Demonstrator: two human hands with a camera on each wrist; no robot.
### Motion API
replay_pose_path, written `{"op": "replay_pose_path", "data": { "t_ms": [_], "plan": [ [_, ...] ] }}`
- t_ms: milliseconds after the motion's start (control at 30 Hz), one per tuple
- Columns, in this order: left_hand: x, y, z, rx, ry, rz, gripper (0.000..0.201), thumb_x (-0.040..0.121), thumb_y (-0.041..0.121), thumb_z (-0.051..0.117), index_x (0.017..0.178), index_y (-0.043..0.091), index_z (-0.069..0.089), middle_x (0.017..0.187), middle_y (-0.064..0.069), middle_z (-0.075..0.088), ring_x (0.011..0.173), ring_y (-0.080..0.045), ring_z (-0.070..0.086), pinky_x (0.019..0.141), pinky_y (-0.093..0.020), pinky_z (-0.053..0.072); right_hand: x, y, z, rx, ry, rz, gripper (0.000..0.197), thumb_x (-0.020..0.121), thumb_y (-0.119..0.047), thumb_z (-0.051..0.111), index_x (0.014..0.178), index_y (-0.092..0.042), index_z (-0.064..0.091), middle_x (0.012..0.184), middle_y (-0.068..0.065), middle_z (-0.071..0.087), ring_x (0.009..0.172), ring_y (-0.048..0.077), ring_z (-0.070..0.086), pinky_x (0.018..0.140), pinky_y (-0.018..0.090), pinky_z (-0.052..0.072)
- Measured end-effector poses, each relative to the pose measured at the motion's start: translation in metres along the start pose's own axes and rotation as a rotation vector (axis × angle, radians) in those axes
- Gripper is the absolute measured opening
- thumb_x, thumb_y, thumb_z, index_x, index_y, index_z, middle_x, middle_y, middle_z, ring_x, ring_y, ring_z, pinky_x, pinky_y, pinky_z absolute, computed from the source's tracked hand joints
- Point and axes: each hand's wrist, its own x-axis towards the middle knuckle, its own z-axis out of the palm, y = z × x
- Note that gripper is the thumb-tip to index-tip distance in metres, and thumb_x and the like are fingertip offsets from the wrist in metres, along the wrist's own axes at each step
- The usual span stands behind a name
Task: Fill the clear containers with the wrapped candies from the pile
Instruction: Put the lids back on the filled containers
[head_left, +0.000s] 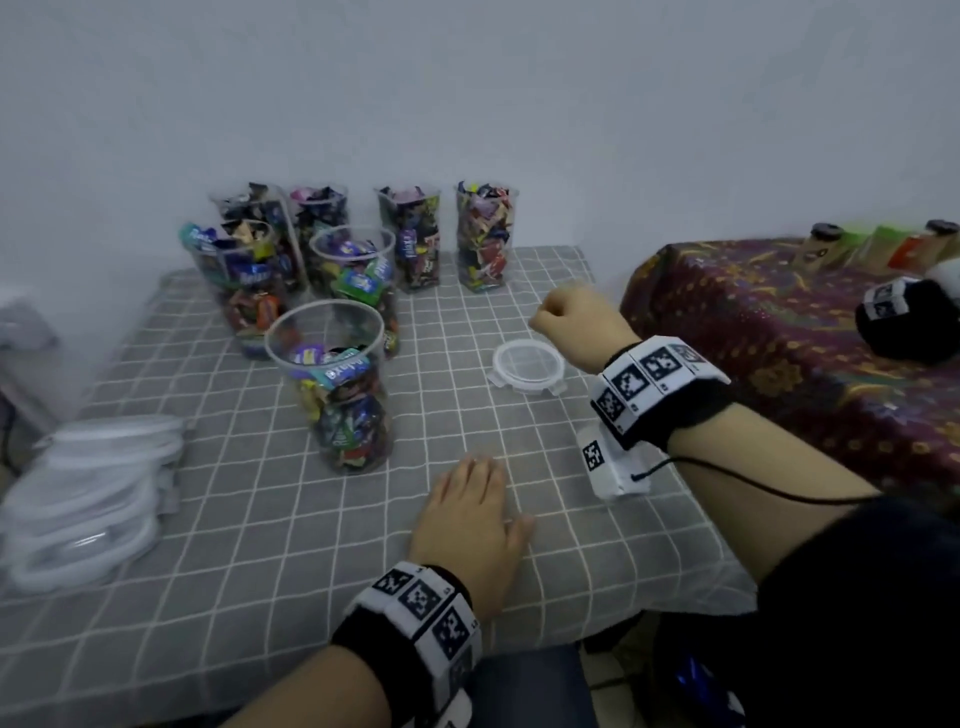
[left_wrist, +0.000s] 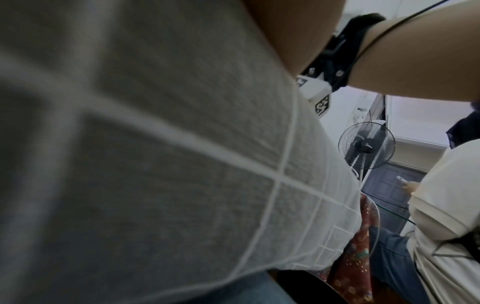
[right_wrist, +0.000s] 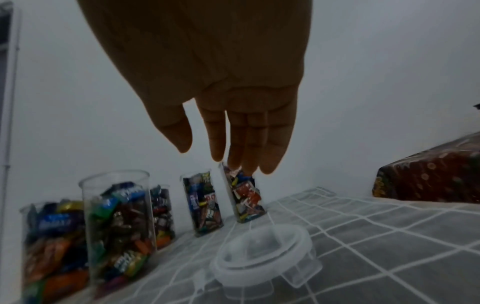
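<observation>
- Nearest, the left hand (head_left: 467, 514) lies flat on the grey checked cloth of the tabletop (head_left: 260, 519) near its front edge, fingers straight, holding nothing. It probably just steadies the person.
- Just beyond it, toward the middle, the closest clear container (head_left: 337, 384) stands upright and open, wrapped candies (head_left: 343, 410) filling it to roughly two thirds. It likely sits forward because it is the one being filled.
- To its right, a single round clear lid (head_left: 527, 364) lies flat on the cloth, probably kept within reach for capping that container.
- The right hand (head_left: 571, 317) hangs above the far side of that lid; in the wrist view its fingers (right_wrist: 249, 139) point down, relaxed, with nothing in the grip.
- At the left edge, a stack of spare lids (head_left: 88, 499) waits, blurred.
- Toward the far edge by the wall, six more containers (head_left: 415, 239) stand packed close together, full or nearly so, seemingly set aside as done.
- No loose pile of candies shows in any view, so the filling looks near its end.
</observation>
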Motion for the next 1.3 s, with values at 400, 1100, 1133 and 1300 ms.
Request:
{"op": "replay_pose_path", "data": {
  "t_ms": [400, 1100, 1133, 1300],
  "plan": [
    [-0.014, -0.034, -0.006, -0.046, 0.068, -0.160, 0.060, 0.079, 0.050, 0.032, 0.109, 0.016, 0.071, 0.115, 0.000, 0.068, 0.104, -0.014, 0.065, 0.090, -0.034, 0.049, 0.045, -0.009, 0.055, -0.575, -0.454, 0.151, 0.066, 0.088, -0.037, 0.058, 0.143, -0.017, 0.030, 0.142, 0.014, 0.039, 0.125, 0.036, 0.045, 0.100, 0.048, 0.041],
    [-0.030, -0.053, -0.011, -0.017, 0.006, -0.111, 0.093, 0.070, 0.055, -0.010, 0.150, 0.012, 0.012, 0.159, -0.004, 0.009, 0.146, -0.016, 0.007, 0.111, -0.032, -0.007, -0.005, -0.115, 0.012, 0.222, -0.302, -0.306, 0.082, 0.067, -0.038, 0.067, 0.141, -0.029, 0.032, 0.130, 0.001, 0.032, 0.122, 0.017, 0.034, 0.102, 0.037, 0.033],
    [-0.031, -0.054, -0.012, -0.032, 0.005, -0.116, 0.094, 0.068, 0.055, -0.014, 0.151, 0.013, 0.003, 0.159, -0.003, 0.000, 0.146, -0.015, -0.002, 0.109, -0.031, -0.012, -0.008, -0.124, 0.010, 0.183, -0.305, -0.348, 0.080, 0.072, -0.036, 0.068, 0.142, -0.028, 0.031, 0.132, 0.001, 0.031, 0.125, 0.018, 0.033, 0.100, 0.036, 0.032],
    [-0.041, -0.061, -0.017, -0.033, -0.020, -0.190, 0.068, 0.095, 0.051, 0.009, 0.151, 0.014, -0.002, 0.159, -0.001, -0.005, 0.146, -0.014, -0.005, 0.112, -0.030, -0.011, -0.020, -0.155, 0.016, -0.143, -0.404, -0.472, 0.093, 0.059, -0.048, 0.052, 0.145, -0.028, 0.025, 0.142, 0.002, 0.024, 0.132, 0.024, 0.022, 0.106, 0.045, 0.029]
  ]
}}
